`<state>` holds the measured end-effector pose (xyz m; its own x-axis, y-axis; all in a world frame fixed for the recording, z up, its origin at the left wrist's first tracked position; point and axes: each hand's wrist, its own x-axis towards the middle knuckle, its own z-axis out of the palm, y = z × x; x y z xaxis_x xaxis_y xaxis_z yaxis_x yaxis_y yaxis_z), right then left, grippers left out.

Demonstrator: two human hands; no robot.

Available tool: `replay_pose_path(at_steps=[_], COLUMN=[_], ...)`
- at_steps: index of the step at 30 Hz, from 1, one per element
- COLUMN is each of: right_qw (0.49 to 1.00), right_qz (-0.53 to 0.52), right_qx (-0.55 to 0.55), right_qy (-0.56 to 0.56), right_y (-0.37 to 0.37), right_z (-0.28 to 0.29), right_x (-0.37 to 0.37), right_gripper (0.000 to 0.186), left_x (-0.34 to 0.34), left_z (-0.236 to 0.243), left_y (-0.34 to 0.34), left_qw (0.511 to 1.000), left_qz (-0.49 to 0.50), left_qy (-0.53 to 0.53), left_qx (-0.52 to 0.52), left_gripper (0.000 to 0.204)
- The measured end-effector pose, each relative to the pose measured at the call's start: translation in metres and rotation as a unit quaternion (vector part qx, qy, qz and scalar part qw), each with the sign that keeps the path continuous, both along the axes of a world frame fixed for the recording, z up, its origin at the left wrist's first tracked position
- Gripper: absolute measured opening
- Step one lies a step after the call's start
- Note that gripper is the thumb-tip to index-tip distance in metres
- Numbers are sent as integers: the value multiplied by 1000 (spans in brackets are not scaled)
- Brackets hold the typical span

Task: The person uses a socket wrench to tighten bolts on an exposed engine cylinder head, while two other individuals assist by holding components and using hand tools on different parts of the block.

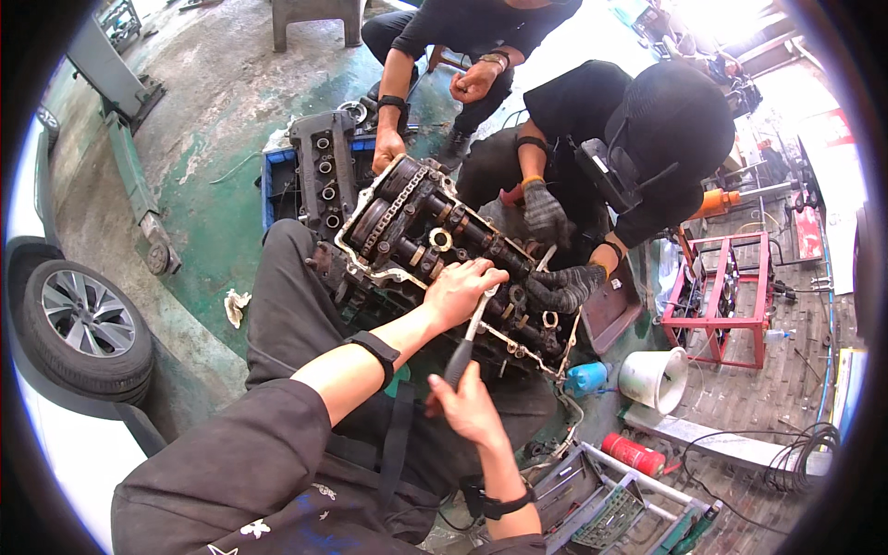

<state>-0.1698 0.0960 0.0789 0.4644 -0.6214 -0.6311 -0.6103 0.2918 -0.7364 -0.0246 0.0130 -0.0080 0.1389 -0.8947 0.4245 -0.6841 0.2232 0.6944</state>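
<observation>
In front of me an engine cylinder head (490, 250) lies tilted, its camshafts and timing chain (393, 208) exposed. My right hand (470, 407) is closed around the dark grip of a ratchet wrench (474, 324). My left hand (460, 291) presses over the wrench's head end, fingers curled against it above the camshafts; the fastener under it is hidden. Across from me a co-worker's gloved hands (564, 289) work at the engine's right side, by a slim metal tool. A second person's hand (389, 148) rests on its far end.
A valve cover (324, 171) sits over a blue crate (277, 185) at the far left. To the right are a brown tray (618, 310), a white bucket (652, 379), a red cylinder (634, 453) and a red metal frame (717, 296). A toolbox (601, 509) lies near my right arm. A car wheel (88, 314) stands left.
</observation>
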Motion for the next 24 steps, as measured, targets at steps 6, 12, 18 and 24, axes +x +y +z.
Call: replay_pose_path(at_steps=[6, 12, 18, 24], right_qw=[999, 996, 973, 994], right_qz=[15, -82, -180, -102], right_qx=[-34, -27, -134, 0], right_qy=[17, -14, 50, 40], right_y=[7, -21, -68, -61], right_z=[1, 1, 5, 8], right_x=[4, -53, -101, -88], right_gripper=[50, 56, 42, 45], left_x=[1, 0, -3, -1], left_z=[2, -1, 2, 4], left_y=[1, 2, 0, 2], left_qw=[1000, 999, 999, 998], left_qz=[7, 28, 44, 27], left_qy=[-2, -6, -16, -30], left_qx=[-9, 21, 18, 52], left_gripper=[32, 38, 39, 39])
